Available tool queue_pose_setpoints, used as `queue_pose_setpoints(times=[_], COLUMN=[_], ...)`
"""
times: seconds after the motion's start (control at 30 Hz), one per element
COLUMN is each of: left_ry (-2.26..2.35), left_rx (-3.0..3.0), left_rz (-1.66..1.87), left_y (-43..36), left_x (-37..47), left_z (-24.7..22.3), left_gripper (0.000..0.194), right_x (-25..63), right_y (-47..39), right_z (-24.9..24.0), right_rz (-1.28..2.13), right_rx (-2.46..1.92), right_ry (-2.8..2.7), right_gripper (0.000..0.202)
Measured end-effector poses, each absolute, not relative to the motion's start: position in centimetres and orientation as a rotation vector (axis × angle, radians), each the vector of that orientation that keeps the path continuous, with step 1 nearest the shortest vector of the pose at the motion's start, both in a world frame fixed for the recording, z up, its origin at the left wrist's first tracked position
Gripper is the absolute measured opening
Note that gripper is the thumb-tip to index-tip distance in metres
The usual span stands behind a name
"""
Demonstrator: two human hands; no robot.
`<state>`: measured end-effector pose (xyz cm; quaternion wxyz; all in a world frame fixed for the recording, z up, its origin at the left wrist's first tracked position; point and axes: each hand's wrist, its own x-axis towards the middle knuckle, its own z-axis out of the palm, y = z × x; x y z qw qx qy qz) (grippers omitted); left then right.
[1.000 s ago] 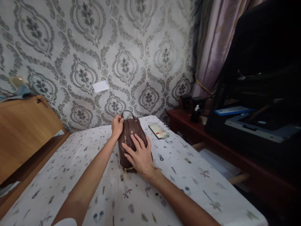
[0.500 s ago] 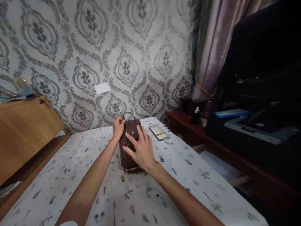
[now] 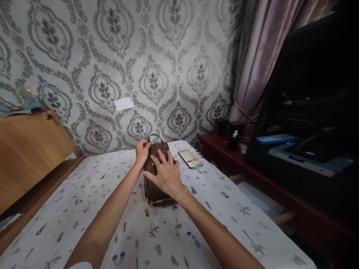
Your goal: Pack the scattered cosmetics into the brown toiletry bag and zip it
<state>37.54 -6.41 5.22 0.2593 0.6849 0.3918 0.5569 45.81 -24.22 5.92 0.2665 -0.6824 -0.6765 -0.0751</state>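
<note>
A dark brown handbag [image 3: 159, 196] with gold-coloured zips lies on the patterned bedsheet, its top handle [image 3: 155, 136] raised at the far end. My left hand [image 3: 142, 152] is closed in a pinch at the bag's far left edge, beside the handle. Which part of the bag sits between its fingertips is hidden. Over the middle of the bag rests my right hand [image 3: 168, 173], open with its fingers spread, covering much of the front, including the flap clasp.
A phone [image 3: 188, 160] with a lit screen lies right of the bag. The white bedsheet [image 3: 92, 201] runs up to the wallpapered wall. Left is a wooden headboard [image 3: 36, 145]; right, a dark red cabinet [image 3: 209, 144] holds a small bottle [image 3: 233, 141] and a large black screen [image 3: 314, 93].
My right hand has come down flatter onto the bag and covers the clasp that showed before. My left hand stays pinched at the same edge. The view has shifted slightly.
</note>
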Motion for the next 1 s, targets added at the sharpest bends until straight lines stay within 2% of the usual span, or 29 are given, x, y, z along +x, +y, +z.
queue_pose_setpoints(times=[0.13,0.33,0.8,1.0], left_ry=[1.064,1.074,1.064,1.067], left_rx=[1.850,1.829,1.847,1.876], left_rz=[1.499,1.505,1.525,1.509], left_y=[-6.4,-6.7,-6.1,-5.6], left_x=[37.5,37.6,37.7,37.4], left_z=[5.2,5.3,5.2,5.7], left_gripper=[0.009,0.009,0.009,0.010], right_x=[45.7,45.4,45.3,45.2], right_y=[-24.2,-24.0,-24.1,-24.1], right_z=[5.9,6.0,5.8,5.6], right_rz=[-0.199,-0.143,-0.188,-0.221], right_rx=[-1.843,-1.873,-1.867,-1.863], right_ry=[-1.826,-1.818,-1.807,-1.802], right_gripper=[0.066,0.078,0.063,0.062])
